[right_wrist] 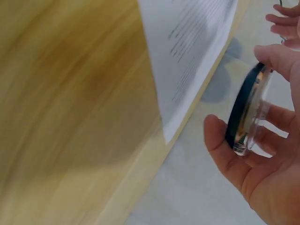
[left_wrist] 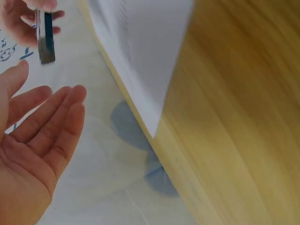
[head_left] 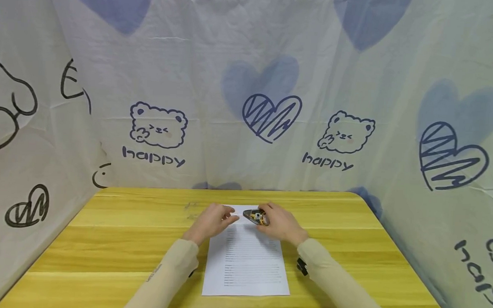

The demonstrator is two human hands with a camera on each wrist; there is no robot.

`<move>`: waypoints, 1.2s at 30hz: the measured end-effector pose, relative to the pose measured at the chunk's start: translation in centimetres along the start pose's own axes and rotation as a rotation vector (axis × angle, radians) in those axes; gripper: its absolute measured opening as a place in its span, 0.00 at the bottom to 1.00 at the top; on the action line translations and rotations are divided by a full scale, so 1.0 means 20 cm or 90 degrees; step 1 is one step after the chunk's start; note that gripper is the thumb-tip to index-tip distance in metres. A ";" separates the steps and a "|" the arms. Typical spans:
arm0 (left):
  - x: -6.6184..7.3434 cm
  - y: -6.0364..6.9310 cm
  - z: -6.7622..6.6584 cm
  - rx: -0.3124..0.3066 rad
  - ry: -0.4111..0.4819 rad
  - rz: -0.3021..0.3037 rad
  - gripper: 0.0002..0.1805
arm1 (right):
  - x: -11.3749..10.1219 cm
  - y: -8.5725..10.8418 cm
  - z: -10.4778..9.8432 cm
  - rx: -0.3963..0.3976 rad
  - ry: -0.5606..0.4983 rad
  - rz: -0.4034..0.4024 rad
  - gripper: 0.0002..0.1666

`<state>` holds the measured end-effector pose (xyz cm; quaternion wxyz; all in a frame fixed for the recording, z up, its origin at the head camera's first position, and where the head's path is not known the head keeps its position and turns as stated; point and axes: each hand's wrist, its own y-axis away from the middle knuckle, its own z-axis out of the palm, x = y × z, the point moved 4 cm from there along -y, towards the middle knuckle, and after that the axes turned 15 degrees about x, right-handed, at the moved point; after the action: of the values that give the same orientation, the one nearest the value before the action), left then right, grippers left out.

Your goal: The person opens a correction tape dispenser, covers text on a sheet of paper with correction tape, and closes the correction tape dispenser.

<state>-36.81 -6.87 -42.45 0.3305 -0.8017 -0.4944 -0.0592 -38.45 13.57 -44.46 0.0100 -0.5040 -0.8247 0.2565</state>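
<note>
My right hand (head_left: 282, 223) grips a correction tape dispenser (head_left: 255, 215) with a clear casing, dark body and small yellow and white parts inside. Its narrow end points left, toward my left hand. The right wrist view shows the dispenser (right_wrist: 246, 110) pinched edge-on between thumb and fingers. My left hand (head_left: 213, 221) is just left of it, fingers loosely bent and apart from the dispenser; in the left wrist view its palm and fingers (left_wrist: 51, 126) hold nothing visible. Both hands are above the top part of a printed sheet of paper (head_left: 251, 269).
The paper lies on a yellow wood-grain table (head_left: 340, 268). Behind the table's far edge and along both sides hangs a white cloth (head_left: 214, 143) with hearts, bears and the word "happy".
</note>
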 end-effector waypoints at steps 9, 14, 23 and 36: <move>-0.04 0.04 -0.02 0.000 -0.095 0.002 0.22 | 0.12 0.05 -0.04 -0.024 0.054 0.076 0.38; -0.07 0.05 -0.02 0.004 -0.118 -0.006 0.23 | 0.19 0.07 -0.06 -0.023 0.081 0.092 0.38; -0.08 0.06 -0.03 0.017 -0.151 0.027 0.21 | 0.31 0.11 -0.09 -0.035 0.112 0.132 0.40; -0.07 0.10 -0.05 0.053 -0.231 0.062 0.20 | 0.47 0.14 -0.15 -0.034 0.115 0.224 0.42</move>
<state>-35.66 -9.10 -43.15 0.2716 -0.8080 -0.5083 0.1227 -39.83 23.65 -45.36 0.0256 -0.6612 -0.7262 0.1866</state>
